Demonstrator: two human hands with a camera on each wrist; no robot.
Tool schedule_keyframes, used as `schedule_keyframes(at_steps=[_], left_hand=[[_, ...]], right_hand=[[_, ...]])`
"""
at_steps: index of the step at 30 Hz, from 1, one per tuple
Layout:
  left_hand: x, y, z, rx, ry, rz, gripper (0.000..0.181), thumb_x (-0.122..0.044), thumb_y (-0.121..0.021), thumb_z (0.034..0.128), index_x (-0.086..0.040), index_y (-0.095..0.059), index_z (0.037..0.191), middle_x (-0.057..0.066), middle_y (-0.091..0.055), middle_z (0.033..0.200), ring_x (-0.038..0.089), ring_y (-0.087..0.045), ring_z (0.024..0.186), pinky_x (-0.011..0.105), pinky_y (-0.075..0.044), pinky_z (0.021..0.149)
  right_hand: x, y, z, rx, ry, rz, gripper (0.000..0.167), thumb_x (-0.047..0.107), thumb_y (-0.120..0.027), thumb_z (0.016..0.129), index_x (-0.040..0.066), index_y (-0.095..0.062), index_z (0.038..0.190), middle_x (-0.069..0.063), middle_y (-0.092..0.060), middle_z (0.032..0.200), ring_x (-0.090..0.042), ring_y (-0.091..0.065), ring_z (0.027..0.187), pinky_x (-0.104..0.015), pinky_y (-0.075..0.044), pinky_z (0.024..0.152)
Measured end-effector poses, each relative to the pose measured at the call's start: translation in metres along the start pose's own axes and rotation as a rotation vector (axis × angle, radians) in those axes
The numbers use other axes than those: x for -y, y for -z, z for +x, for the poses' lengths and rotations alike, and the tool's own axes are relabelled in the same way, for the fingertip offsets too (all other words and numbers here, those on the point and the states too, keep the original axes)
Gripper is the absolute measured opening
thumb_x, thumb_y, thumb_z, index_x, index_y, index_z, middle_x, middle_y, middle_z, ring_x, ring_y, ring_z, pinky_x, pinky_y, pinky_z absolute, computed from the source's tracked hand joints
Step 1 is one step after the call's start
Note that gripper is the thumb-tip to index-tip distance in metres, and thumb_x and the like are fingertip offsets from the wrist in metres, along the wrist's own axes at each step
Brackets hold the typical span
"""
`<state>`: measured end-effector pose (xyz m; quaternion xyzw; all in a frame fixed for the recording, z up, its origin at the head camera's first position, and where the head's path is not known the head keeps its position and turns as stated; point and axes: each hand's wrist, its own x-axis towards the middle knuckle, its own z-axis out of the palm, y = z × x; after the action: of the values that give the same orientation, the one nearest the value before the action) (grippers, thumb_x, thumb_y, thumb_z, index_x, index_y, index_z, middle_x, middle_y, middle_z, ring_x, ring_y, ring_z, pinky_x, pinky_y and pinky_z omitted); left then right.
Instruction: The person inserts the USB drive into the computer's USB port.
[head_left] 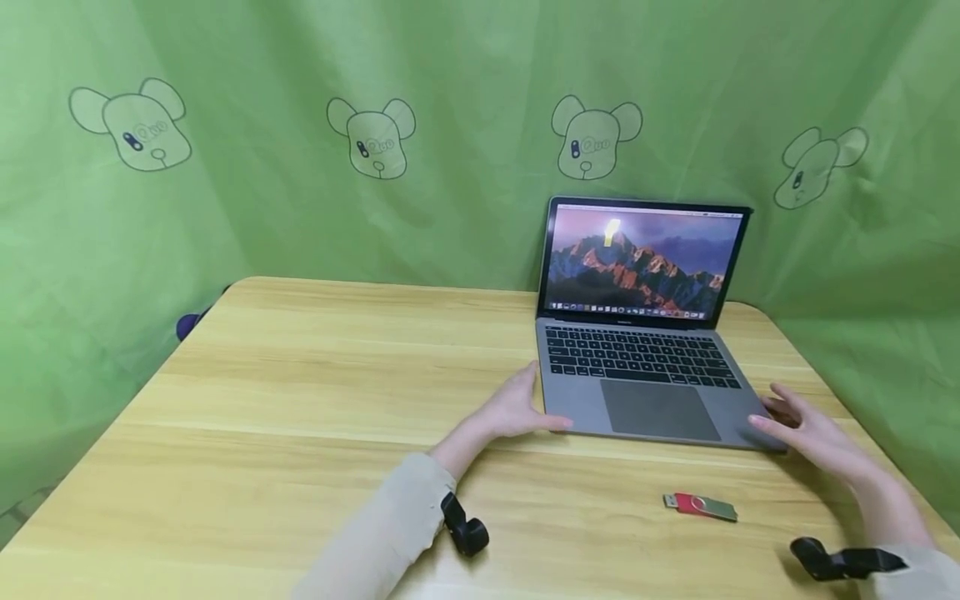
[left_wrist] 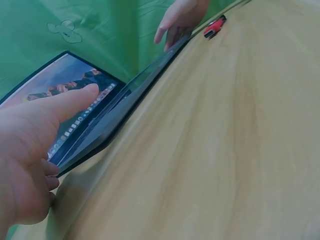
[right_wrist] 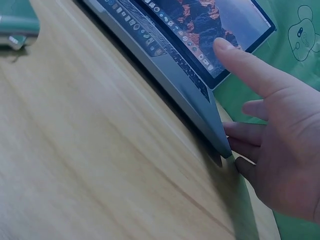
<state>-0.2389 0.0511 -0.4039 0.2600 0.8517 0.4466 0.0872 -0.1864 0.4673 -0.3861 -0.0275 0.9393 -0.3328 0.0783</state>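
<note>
An unfolded grey laptop (head_left: 660, 408) with a lit mountain picture stands on the table. At its front left corner is my left hand (head_left: 513, 408), thumb stretched over the front edge and fingers along the side. My right hand (head_left: 821, 437) is at the front right corner. The right wrist view shows that hand (right_wrist: 285, 135) with fingertips against the side of the laptop (right_wrist: 187, 95) and the thumb raised above it. In the left wrist view the left thumb is straight, the other fingers (left_wrist: 49, 175) lower by the corner.
A red and grey USB stick (head_left: 705, 507) lies in front of the laptop, between the forearms. Green cloth (head_left: 465, 208) with bear-head prints hangs behind and around the wooden table (head_left: 300, 400).
</note>
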Motion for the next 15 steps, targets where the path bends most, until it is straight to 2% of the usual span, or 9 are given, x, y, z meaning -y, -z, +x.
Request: schedule_keyframes(at_steps=[2,6,11,15], left_hand=[[-0.0012,-0.0011,0.0005,-0.020,-0.028,0.027,0.103,-0.038,-0.080,0.0705,-0.006,-0.019,0.147,0.014,-0.033,0.146,0.026,-0.032,0.132,0.037,-0.028,0.108],[-0.0020,-0.0046,-0.0002,-0.037,-0.019,0.099,0.101,-0.042,-0.079,0.0689,-0.007,-0.024,0.146,0.013,-0.038,0.143,0.026,-0.035,0.130,0.037,-0.027,0.108],[-0.0054,-0.0060,-0.0025,-0.005,0.027,0.174,0.101,-0.047,-0.077,0.0701,-0.004,-0.024,0.146,0.013,-0.035,0.145,0.025,-0.028,0.135,0.036,-0.017,0.112],[-0.0088,-0.0062,-0.0023,0.015,0.055,0.259,0.101,-0.050,-0.074,0.0716,-0.001,-0.025,0.145,0.013,-0.033,0.146,0.026,-0.025,0.136,0.035,-0.015,0.113]], right_hand=[[0.0007,0.0004,0.0001,0.002,-0.004,0.005,0.086,0.033,-0.050,0.096,-0.010,0.010,0.142,-0.043,-0.014,0.138,-0.061,-0.013,0.123,-0.071,-0.018,0.093],[0.0018,-0.0001,0.0000,0.012,-0.010,0.019,0.087,0.032,-0.050,0.096,-0.010,0.010,0.141,-0.044,-0.011,0.138,-0.062,-0.010,0.123,-0.072,-0.015,0.093],[0.0035,-0.0009,0.0005,0.015,-0.016,0.009,0.090,0.034,-0.053,0.094,-0.010,0.009,0.142,-0.044,-0.010,0.138,-0.062,-0.008,0.123,-0.073,-0.013,0.092],[0.0035,-0.0013,0.0010,0.012,-0.027,0.000,0.093,0.035,-0.056,0.092,-0.008,0.010,0.142,-0.042,-0.009,0.140,-0.062,-0.006,0.123,-0.074,-0.012,0.091]])
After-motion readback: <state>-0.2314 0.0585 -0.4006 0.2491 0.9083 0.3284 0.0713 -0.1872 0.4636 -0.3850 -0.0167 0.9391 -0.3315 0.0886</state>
